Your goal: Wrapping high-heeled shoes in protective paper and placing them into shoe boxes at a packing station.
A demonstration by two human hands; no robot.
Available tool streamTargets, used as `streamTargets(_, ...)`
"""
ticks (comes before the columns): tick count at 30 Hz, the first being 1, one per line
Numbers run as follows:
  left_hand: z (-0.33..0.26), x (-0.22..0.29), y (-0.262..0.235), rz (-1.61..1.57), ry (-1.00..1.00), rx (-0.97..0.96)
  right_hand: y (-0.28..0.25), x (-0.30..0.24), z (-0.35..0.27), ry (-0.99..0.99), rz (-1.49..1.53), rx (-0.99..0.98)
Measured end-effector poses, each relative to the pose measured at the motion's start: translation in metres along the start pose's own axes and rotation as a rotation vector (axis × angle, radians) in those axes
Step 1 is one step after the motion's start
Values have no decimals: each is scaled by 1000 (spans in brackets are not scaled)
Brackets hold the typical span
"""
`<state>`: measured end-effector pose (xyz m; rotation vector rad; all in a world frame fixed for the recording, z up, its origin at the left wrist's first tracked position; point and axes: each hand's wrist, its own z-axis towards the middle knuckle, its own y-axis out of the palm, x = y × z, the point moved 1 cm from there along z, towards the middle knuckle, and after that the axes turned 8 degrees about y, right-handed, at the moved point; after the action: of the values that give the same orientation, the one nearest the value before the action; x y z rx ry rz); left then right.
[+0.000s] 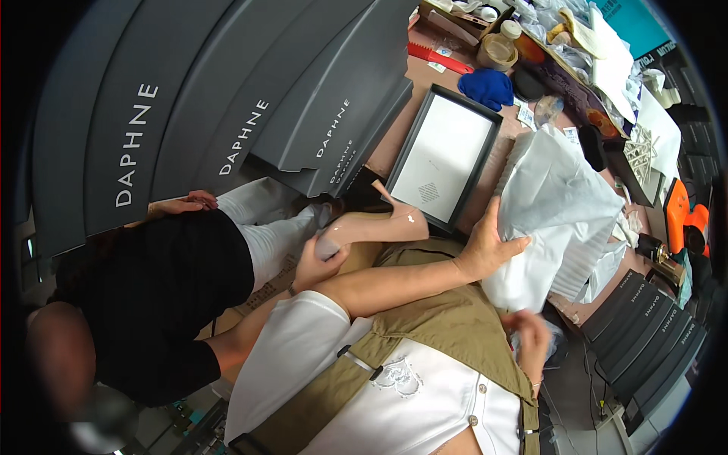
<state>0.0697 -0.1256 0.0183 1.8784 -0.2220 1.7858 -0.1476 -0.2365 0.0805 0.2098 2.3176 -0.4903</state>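
Note:
My left hand (489, 246) grips a thin white wrapping sheet (565, 186), its thumb lying over the near edge. The sheet bulges and creases above a stack of white sheets (584, 265) on the table. Low at the sheet's near corner is my right hand (531, 334), smeared by motion, so its fingers cannot be read. To my left, another person in black holds a beige high-heeled shoe (379, 226) in one hand (318, 264). That shoe is beside my left forearm, heel pointing up.
A dark open box part (434, 159) with white lining lies ahead. Tall stacks of dark shoeboxes (326, 98) rise at the left, more shoeboxes (644, 326) at the right. A blue cloth (485, 89), tape roll (497, 51) and orange tool (686, 216) lie about.

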Motion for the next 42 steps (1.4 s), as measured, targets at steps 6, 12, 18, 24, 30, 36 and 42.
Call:
streamTargets(6,-18,8,19,189,123,-324,2,-33,70,-304,950,-47)
streamTargets(12,-16,7,23,169,157,-498,21,-65,100,-226,1010,92)
streamTargets(18,-2,8,20,307,314,-623,31,-67,101,-236,787,172)
streamTargets(24,-4,-1,22,414,577,-871,4,-18,78,-68,983,72)
streamTargets(30,35,18,-15,446,207,-566,-24,2,44,-145,828,253)
streamTargets(36,88,9,-74,638,53,-359,-39,25,93,-85,861,126)
streamTargets(42,81,-4,-52,657,107,-517,8,25,206,-112,-531,-16)
